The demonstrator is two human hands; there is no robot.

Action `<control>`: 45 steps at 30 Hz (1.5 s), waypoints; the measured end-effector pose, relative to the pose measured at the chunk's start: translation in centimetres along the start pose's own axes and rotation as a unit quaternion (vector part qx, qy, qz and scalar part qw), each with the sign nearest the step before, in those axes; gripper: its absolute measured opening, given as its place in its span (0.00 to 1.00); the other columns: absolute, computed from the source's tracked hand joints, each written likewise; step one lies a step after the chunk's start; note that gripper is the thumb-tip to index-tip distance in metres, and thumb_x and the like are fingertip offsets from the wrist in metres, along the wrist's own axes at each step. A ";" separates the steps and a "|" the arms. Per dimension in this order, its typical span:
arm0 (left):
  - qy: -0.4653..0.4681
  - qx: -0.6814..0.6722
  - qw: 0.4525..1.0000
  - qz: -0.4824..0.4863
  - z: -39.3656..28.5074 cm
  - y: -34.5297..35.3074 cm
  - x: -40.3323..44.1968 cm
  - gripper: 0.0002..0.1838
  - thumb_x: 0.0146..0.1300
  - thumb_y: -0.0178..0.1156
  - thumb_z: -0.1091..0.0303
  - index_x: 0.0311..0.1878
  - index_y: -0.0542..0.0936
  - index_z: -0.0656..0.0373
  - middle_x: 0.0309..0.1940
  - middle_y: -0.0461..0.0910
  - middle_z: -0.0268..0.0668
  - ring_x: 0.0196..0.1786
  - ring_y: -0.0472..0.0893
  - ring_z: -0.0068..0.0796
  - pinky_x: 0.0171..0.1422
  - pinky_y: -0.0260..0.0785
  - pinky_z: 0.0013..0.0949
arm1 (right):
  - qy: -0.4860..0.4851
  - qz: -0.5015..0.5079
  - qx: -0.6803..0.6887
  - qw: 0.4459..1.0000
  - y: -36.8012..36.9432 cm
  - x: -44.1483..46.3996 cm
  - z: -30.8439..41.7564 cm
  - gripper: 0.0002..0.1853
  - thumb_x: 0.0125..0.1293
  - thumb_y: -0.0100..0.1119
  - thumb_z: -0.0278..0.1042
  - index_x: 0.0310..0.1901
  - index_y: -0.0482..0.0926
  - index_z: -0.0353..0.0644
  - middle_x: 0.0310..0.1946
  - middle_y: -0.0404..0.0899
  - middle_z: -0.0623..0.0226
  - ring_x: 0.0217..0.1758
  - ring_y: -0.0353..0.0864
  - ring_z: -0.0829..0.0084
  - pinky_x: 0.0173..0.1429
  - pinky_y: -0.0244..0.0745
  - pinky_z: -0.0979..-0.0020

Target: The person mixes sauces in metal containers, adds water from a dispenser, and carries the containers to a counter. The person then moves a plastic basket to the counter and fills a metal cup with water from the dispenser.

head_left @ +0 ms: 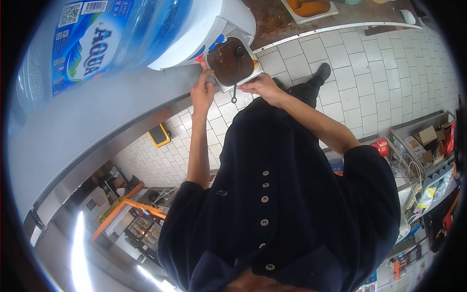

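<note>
Beside a white dispenser (232, 12) above pale floor tiles (357, 78), gripping a metal pan (247, 80) of brown liquid (224, 63) with the right hand (265, 88), placing the left hand (202, 91) near its edge, impossible to tell whether gripping. Likely weighing heavy, sloshing; needing level, opposite-rim support.

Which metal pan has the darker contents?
The pan between the left hand and right hand: dark brown inside. The counter pan is orange inside.

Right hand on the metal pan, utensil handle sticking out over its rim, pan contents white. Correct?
Not quite: the contents are dark brown, not white, as the head view shows. The rest stands: right hand on the metal pan, utensil handle sticking out over its rim.
</note>
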State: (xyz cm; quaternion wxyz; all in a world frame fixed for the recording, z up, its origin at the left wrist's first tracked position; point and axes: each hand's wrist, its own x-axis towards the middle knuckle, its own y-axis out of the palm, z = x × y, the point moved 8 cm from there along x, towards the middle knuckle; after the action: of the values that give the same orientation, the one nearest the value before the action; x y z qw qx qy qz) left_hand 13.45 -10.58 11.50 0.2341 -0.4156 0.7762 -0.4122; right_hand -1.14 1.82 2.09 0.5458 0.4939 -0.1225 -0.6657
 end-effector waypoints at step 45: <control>0.012 -0.017 1.000 -0.012 0.3 0.1 -0.1 0.21 0.57 0.52 0.80 0.53 0.78 0.53 0.26 0.79 0.50 0.23 0.77 0.42 0.33 0.71 0.39 | 0.001 0.011 -0.009 1.000 0.2 -0.1 0.1 0.21 0.63 0.59 0.16 0.59 0.71 0.27 0.52 0.80 0.53 0.53 0.84 0.64 0.59 0.83 0.68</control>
State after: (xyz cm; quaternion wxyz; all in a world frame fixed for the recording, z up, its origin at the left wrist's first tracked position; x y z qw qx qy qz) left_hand 13.64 -10.61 11.25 0.2128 -0.4242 0.7807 -0.4066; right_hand -1.14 1.77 2.32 0.5575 0.4881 -0.1212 -0.6605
